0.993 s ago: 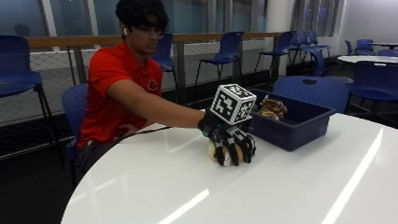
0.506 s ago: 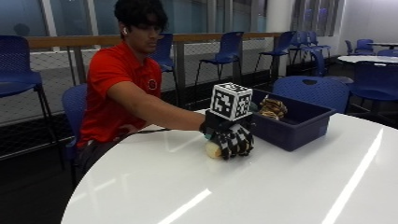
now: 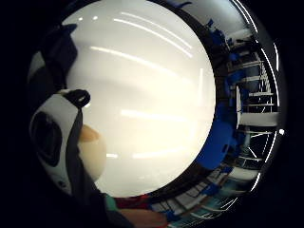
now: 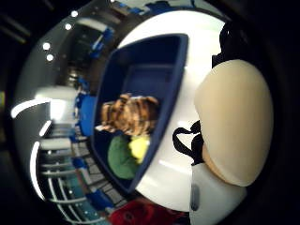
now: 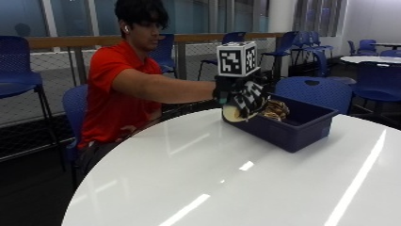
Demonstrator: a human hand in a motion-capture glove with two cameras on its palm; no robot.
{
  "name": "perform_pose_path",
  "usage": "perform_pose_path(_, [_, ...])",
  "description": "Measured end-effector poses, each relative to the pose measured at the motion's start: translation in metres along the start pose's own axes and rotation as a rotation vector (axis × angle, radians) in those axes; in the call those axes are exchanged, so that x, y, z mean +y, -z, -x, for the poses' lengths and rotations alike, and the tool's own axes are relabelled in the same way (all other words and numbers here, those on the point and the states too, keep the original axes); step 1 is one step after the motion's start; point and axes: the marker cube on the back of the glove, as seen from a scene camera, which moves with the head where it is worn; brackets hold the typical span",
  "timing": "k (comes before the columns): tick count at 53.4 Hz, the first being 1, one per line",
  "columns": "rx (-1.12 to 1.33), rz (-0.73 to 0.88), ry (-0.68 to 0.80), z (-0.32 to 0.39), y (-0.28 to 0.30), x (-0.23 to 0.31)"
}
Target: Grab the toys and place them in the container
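Curled around a cream toy (image 5: pixel 233 113), our gloved right hand (image 5: pixel 245 96) holds it above the table (image 5: pixel 251 179), at the near rim of the blue bin (image 5: pixel 294 129). 2 toys already lie inside. Letting go too early could drop it outside.
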Motion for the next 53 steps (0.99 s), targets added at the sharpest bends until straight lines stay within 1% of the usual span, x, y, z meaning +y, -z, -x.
perform_pose_path(5, [-0.005,-0.023,0.051,0.029,0.019,-0.001])
perform_pose_path(12, [-0.010,-0.044,0.153,0.088,0.046,0.003])
perform_pose_path(17, [0.031,-0.068,0.178,0.129,0.062,0.000])
perform_pose_path(25, [0.012,-0.060,0.290,0.182,0.074,-0.003])
perform_pose_path(28, [-0.011,-0.054,0.253,0.197,0.073,-0.007])
perform_pose_path(33, [0.080,-0.066,0.235,0.199,0.065,-0.013])
perform_pose_path(37, [0.116,-0.054,0.299,0.193,0.057,-0.015])
perform_pose_path(41, [0.066,0.054,0.271,0.194,0.050,-0.013])
perform_pose_path(44, [0.095,0.144,0.212,0.187,0.041,-0.014])
perform_pose_path(45, [0.108,0.160,0.216,0.185,0.038,-0.014])
perform_pose_path(49, [0.150,0.163,0.366,0.173,0.032,-0.009])
perform_pose_path(50, [0.125,0.159,0.359,0.173,0.032,-0.008])
perform_pose_path(53, [0.004,0.153,0.266,0.177,0.031,-0.006])
